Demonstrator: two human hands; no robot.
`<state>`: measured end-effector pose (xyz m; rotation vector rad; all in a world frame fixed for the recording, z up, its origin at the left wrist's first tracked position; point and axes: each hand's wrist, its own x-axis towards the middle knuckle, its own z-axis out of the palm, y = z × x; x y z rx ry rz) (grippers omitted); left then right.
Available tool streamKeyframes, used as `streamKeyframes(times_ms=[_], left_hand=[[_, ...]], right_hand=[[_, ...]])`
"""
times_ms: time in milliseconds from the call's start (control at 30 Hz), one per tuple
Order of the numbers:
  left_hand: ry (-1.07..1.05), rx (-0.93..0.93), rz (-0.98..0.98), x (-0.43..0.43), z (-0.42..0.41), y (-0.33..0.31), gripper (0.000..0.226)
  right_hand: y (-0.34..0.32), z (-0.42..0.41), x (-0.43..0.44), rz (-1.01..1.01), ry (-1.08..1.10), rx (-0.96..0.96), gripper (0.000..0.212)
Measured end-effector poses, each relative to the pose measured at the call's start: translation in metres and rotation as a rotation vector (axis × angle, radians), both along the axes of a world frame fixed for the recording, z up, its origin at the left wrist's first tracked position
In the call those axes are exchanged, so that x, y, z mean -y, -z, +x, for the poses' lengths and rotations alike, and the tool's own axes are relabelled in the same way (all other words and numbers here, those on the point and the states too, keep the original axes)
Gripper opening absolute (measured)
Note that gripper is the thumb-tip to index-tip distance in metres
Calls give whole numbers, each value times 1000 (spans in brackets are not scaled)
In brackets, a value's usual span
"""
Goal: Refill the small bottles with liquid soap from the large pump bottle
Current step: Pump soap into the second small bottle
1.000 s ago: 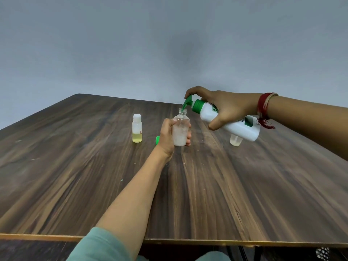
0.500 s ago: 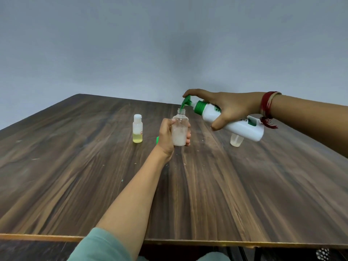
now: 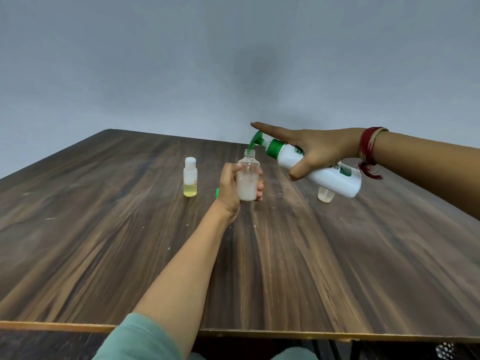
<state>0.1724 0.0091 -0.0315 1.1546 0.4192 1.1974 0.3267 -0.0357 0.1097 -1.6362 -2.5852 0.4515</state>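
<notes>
My left hand [image 3: 230,188] grips a small clear bottle [image 3: 248,178], uncapped and upright above the wooden table [image 3: 104,229], about half full of whitish soap. My right hand [image 3: 311,149] holds the large white pump bottle [image 3: 324,175] tilted to the left, its green nozzle [image 3: 253,142] right over the small bottle's mouth. My forefinger lies stretched along the top of the pump head. A second small bottle [image 3: 190,180] with a white cap and yellowish liquid stands to the left. A third small clear container [image 3: 326,196] stands on the table, partly hidden behind the pump bottle.
A green cap [image 3: 217,193] peeks out behind my left wrist on the table. A grey wall rises behind the far table edge. The near table edge [image 3: 259,332] runs across the bottom of the view.
My right forefinger has lifted and straightened along the pump head, which has risen. The pump bottle has shifted slightly right; the small bottle stays in place under the nozzle.
</notes>
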Motion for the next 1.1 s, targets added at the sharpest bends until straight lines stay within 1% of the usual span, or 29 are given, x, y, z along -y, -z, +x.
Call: streamKeyframes(times_ms=[167, 333, 433, 533, 600, 700, 800, 967, 1100], left_hand=[[10, 16, -4, 1, 0, -1, 44], [8, -2, -5, 2, 1, -1, 46], [-1, 7, -12, 2, 0, -1, 46], [-18, 40, -9, 0, -2, -2, 46], [-18, 50, -9, -1, -3, -3, 45], [-24, 49, -10, -1, -3, -2, 45], [-17, 46, -3, -1, -2, -2, 44], [11, 3, 3, 1, 1, -1, 44], [4, 15, -6, 0, 0, -1, 45]], right_hand=[[0, -1, 2, 39, 4, -26, 97], [7, -3, -1, 144, 8, -32, 84], [9, -5, -2, 135, 5, -50, 85], [9, -5, -2, 84, 10, -88, 96], [9, -6, -3, 66, 1, -73, 102], [6, -6, -2, 43, 2, -71, 105], [6, -5, -2, 48, 9, -77, 99], [5, -4, -1, 113, 18, -46, 83], [8, -5, -3, 90, 23, -55, 86]])
